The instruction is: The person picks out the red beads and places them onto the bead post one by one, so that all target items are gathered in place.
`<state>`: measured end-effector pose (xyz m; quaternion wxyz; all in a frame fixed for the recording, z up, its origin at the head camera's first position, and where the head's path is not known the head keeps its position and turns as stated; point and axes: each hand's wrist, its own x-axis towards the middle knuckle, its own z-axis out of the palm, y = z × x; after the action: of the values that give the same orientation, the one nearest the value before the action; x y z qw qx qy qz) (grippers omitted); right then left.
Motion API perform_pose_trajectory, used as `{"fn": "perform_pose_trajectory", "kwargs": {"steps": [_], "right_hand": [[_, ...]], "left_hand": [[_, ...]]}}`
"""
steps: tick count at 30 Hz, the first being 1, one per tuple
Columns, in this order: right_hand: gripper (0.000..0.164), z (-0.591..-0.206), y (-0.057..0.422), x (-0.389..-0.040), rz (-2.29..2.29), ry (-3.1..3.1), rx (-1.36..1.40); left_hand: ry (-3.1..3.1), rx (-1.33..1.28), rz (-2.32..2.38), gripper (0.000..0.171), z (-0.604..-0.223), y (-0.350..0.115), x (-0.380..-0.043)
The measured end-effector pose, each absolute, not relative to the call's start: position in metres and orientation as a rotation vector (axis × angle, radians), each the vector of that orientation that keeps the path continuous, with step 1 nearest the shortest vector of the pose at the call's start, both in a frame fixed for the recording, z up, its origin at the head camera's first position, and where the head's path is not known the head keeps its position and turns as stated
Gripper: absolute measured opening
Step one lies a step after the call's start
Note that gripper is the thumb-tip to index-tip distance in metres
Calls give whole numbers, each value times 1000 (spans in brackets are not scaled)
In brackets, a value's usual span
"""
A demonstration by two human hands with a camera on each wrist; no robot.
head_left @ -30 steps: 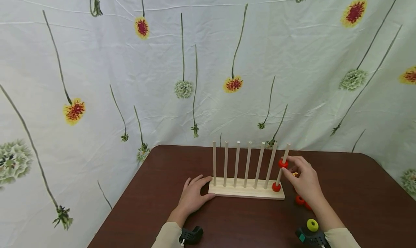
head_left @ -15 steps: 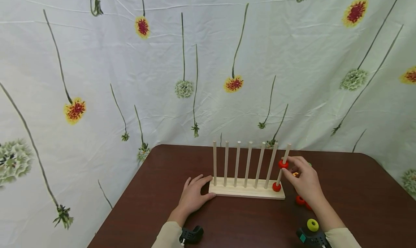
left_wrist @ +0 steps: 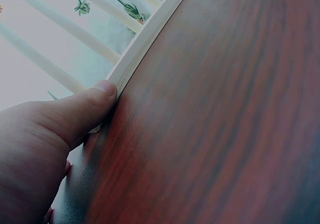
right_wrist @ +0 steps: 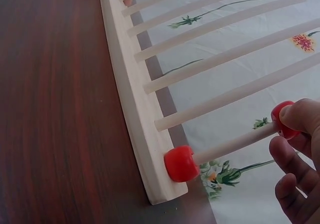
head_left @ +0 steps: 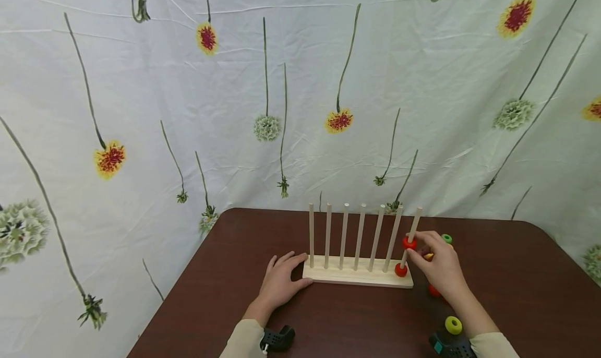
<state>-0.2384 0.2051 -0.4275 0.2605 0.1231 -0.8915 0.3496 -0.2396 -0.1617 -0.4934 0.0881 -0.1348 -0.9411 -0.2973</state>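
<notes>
A pale wooden peg rack (head_left: 357,277) with a row of upright pegs stands on the table. My left hand (head_left: 278,284) holds its left end, thumb on the front edge (left_wrist: 97,101) and index finger toward the back. At the rightmost peg (head_left: 415,223), my right hand (head_left: 439,259) pinches a red bead (head_left: 409,242) between thumb and fingers. The peg passes through this bead, partway up. Another red bead (right_wrist: 181,164) sits at the foot of the same peg, against the base. The other pegs carry no beads.
Beyond the right hand lie a green bead (head_left: 446,238) and a yellow-orange one (head_left: 428,256), partly hidden. A red bead (head_left: 434,290) shows beside the right wrist, and a yellow-green bead (head_left: 453,325) near the wrist camera. A flower-print cloth (head_left: 300,112) hangs behind the table (head_left: 357,321).
My right hand has moved slightly down along the rightmost peg, and the pinched red bead has slid down with it. The left hand stays at the rack's end.
</notes>
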Motion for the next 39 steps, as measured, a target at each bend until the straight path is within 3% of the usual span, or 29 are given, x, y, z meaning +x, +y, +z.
{"fn": "perform_pose_trajectory", "kwargs": {"steps": [39], "right_hand": [[28, -457, 204, -237, 905, -2563, 344]], "left_hand": [[-2814, -395, -878, 61, -493, -160, -240]]}}
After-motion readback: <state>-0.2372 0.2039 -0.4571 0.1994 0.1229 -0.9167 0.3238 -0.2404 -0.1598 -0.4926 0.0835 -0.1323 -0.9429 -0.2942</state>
